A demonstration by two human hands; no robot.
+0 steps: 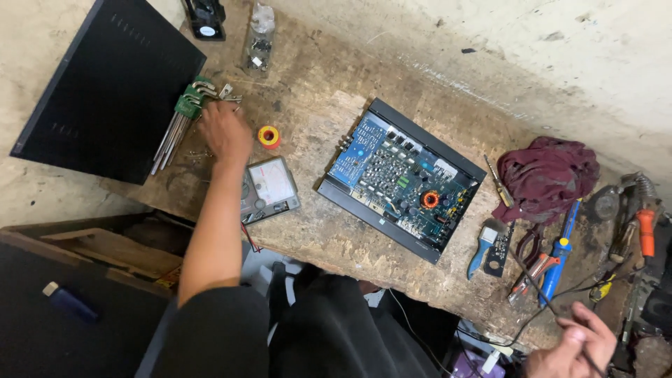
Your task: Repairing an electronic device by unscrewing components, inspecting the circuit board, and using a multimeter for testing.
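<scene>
The opened amplifier (400,179) lies near the middle of the worn wooden bench (329,238), its circuit board bare, a copper-wound coil showing among the parts.

Left of the amplifier, the left hand (225,131) reaches out palm down over small screws and bits scattered on the wood — fingers curled loosely, though whether they pinch anything I cannot tell. Just beyond that hand, farther left from the amplifier, sits a green-holdered set of hex keys (180,119), resting against a black metal cover panel (105,91). A small yellow-and-red roll of tape (269,136) lies between hand and amplifier, and an analogue multimeter (269,189) lies under the forearm, just left of the amplifier's near corner.

Right of the amplifier, at the bench's near edge, the right hand (572,343) is closed round a thin dark rod (542,294) — a probe or an iron's shaft, too slim to say — which slants up toward the tools. There lie a blue-handled brush (483,246), pliers (532,269), a blue screwdriver (560,248) and a maroon rag (546,175).
</scene>
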